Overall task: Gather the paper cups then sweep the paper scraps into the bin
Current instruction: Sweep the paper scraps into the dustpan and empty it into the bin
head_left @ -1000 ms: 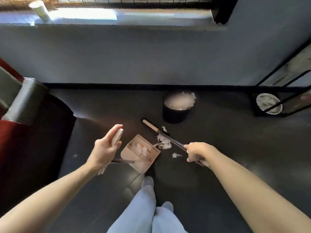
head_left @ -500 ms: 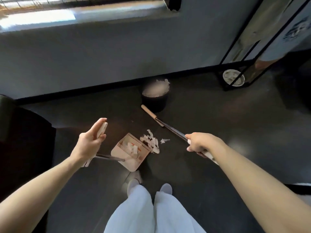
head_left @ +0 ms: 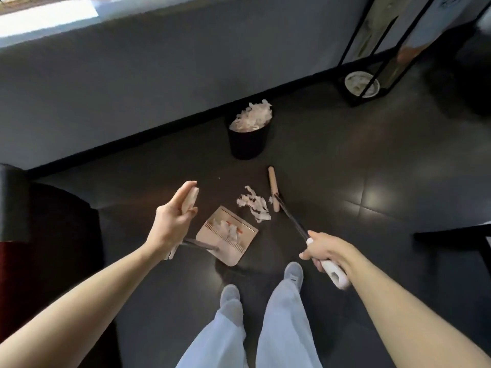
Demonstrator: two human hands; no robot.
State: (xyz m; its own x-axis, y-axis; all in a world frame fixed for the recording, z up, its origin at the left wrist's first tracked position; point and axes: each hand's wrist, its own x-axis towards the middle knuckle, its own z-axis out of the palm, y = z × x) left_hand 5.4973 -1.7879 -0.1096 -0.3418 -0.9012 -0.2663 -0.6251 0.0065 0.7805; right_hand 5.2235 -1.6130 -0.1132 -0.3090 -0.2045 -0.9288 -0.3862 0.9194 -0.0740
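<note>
My left hand (head_left: 172,221) grips the handle of a beige dustpan (head_left: 228,239) that rests on the dark floor with a few white scraps inside. My right hand (head_left: 322,249) is closed on the white grip of a broom whose beige head (head_left: 273,188) lies on the floor to the right of a small pile of white paper scraps (head_left: 253,204). The pile sits just beyond the dustpan's mouth. A black bin (head_left: 248,140) heaped with white paper stands by the wall, beyond the broom head.
A grey wall with a black skirting runs across the back. A black metal stand (head_left: 364,94) with a white bowl in its base is at the back right. A dark red seat (head_left: 47,251) is at my left. My feet (head_left: 263,282) stand just behind the dustpan.
The broom head has swung from left of the bin round to the right of the scrap pile. The view has shifted left and down. The dustpan stays on the floor in my left hand.
</note>
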